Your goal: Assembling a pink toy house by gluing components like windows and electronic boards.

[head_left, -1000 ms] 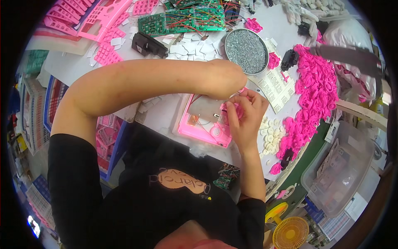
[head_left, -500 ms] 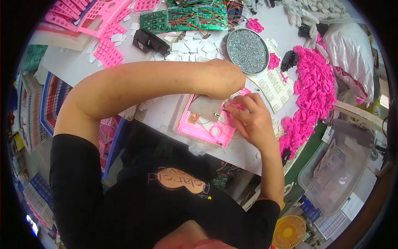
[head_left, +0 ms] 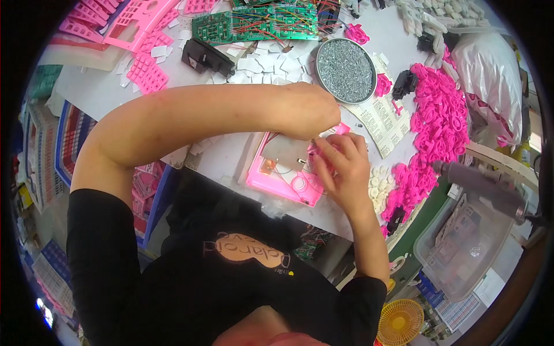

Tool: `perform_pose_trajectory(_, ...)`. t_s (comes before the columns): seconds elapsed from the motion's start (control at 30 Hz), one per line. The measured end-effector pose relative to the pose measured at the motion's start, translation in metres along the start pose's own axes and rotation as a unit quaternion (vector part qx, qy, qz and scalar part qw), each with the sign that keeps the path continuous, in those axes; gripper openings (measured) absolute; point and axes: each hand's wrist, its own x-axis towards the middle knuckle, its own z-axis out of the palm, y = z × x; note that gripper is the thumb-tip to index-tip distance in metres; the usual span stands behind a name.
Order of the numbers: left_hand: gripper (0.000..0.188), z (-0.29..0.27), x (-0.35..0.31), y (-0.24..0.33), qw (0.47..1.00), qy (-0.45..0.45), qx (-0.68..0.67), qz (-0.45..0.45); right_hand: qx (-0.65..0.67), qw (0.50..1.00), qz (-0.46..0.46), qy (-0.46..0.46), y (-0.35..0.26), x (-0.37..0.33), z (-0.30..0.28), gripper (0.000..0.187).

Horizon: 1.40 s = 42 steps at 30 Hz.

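A pink plastic housing [head_left: 281,187] lies open side up on the table, with thin wires, a grey flat piece [head_left: 283,151] and a small coppery part inside. My left hand [head_left: 314,112] is bent over its far edge, back of the hand toward me, so its fingers are hidden. At the housing's right side my right hand [head_left: 345,167] is closed, fingers curled down over a pink part whose shape I cannot make out. Just beyond my left hand stands a round dish of small metal screws [head_left: 346,70].
Pink plastic parts [head_left: 441,115] are heaped at the right, beside small cream pieces [head_left: 381,187]. Green circuit boards [head_left: 254,27] with wires lie at the back, near a black part [head_left: 206,59]. A grey cylindrical tool [head_left: 482,187] hangs at the right, above a clear bin [head_left: 461,248].
My right hand has shifted slightly left and its fingers have curled further over the housing. The cream pieces beside it now show more. The grey tool has swung left. My left hand barely moved.
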Motion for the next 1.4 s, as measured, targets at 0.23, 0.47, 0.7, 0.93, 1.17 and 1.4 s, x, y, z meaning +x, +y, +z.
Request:
perform_pose_trajectory(0.23,0.013,0.007,-0.004,0.003,0.999,0.024,0.024,-0.004,-0.13,0.991,-0.007,-0.03,-0.021,0.0,0.005,0.036)
perform_pose_trajectory(0.47,0.016,0.006,-0.033,0.0,0.93,0.351,-0.091,-0.067,0.024,0.999,0.033,0.026,-0.004,0.0,-0.021,0.029)
perform_pose_trajectory(0.7,0.013,0.022,-0.04,-0.011,0.931,0.342,-0.041,-0.121,0.058,0.986,0.094,0.127,0.005,-0.014,-0.018,0.023)
perform_pose_trajectory(0.93,0.013,0.034,-0.059,0.016,0.917,0.386,-0.09,-0.033,0.17,0.968,0.164,0.085,-0.017,0.012,-0.005,0.014)
perform_pose_trajectory(1.17,0.014,0.033,-0.065,0.025,0.918,0.392,-0.037,-0.045,0.048,0.99,0.076,0.105,-0.025,0.02,0.004,0.022)
perform_pose_trajectory(1.4,0.015,0.038,-0.065,0.019,0.924,0.381,0.017,0.034,-0.031,0.999,0.002,-0.006,-0.02,0.031,-0.022,0.043)
